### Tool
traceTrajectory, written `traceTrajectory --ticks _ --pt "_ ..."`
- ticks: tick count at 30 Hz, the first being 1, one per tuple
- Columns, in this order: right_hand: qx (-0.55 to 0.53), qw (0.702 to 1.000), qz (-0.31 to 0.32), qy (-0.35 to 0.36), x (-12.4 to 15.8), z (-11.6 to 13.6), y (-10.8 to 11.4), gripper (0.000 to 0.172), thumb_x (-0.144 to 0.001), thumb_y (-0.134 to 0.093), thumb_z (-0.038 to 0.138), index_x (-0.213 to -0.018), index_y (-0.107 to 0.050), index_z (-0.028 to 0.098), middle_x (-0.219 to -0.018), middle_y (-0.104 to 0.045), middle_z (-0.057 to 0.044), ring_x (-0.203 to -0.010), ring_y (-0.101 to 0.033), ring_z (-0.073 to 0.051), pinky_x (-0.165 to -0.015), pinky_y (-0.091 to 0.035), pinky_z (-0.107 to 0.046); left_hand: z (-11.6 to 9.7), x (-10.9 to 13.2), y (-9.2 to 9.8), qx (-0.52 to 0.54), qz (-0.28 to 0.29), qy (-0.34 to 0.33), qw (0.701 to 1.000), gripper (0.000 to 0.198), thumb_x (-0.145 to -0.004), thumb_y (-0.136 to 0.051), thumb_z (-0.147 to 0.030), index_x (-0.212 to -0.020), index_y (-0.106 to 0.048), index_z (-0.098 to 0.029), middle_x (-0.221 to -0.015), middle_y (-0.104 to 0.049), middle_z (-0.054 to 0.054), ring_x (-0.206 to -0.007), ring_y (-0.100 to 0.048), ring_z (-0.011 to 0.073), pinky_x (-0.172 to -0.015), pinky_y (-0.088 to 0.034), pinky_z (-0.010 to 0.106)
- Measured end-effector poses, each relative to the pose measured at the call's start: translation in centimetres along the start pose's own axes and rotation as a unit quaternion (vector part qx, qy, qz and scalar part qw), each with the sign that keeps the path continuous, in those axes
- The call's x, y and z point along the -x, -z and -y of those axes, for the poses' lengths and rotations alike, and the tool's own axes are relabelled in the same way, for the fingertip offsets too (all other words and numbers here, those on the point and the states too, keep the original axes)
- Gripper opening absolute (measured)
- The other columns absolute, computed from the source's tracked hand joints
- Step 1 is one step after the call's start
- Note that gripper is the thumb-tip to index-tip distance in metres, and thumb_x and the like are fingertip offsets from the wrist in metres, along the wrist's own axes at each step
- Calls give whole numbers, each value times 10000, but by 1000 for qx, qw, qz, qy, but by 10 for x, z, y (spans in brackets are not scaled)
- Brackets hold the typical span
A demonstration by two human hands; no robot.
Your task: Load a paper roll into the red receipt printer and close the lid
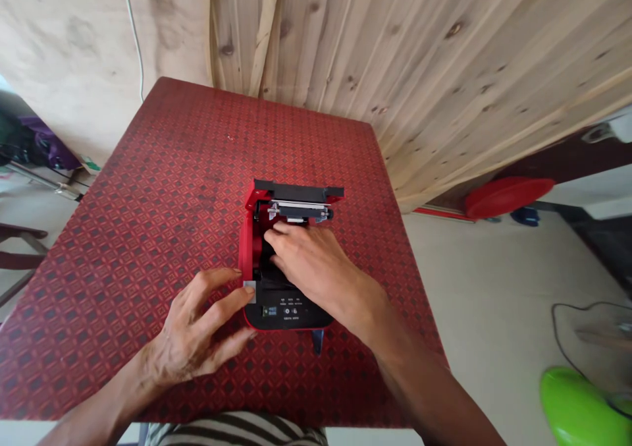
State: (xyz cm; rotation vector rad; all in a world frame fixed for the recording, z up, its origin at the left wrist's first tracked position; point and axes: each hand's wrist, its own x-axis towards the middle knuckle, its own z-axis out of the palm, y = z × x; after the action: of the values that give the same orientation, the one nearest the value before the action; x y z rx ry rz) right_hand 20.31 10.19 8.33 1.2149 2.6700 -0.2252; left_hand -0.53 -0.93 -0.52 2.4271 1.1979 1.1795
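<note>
A red and black label printer (296,311) rests on the table with its lid (299,192) raised at the back. A black roller (306,213) shows under the lid. My left hand (197,321) holds the printer's front left corner; one fingertip presses beside a small grey sticker (250,291), others touch the side and front edge. My right hand (316,255) reaches down into the compartment from the right, fingers bent and close together. Whatever these fingers hold inside, if anything, is hidden. Buttons and a small display show on the front panel.
A red patterned cloth covers the table (197,163), which meets a plank wall (345,44) at the back. A dark strip (317,340) sticks out below the printer's front. On the right floor are a red basin (508,195) and a green stool (582,406).
</note>
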Motion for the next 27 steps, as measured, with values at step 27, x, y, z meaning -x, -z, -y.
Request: traceTrajectory --ticks 27 --pt "-488 772 -327 -242 44 -97 -109 293 -786 -741 414 -1002 -667 230 -805 -722 1 -657 -644 -169 -635 -499 -312 2 -8 -1 -8 -20 -23 999 426 -914 -768 -221 -1289 -606 -104 -1291 -636 199 -1133 -664 256 -914 -619 358"
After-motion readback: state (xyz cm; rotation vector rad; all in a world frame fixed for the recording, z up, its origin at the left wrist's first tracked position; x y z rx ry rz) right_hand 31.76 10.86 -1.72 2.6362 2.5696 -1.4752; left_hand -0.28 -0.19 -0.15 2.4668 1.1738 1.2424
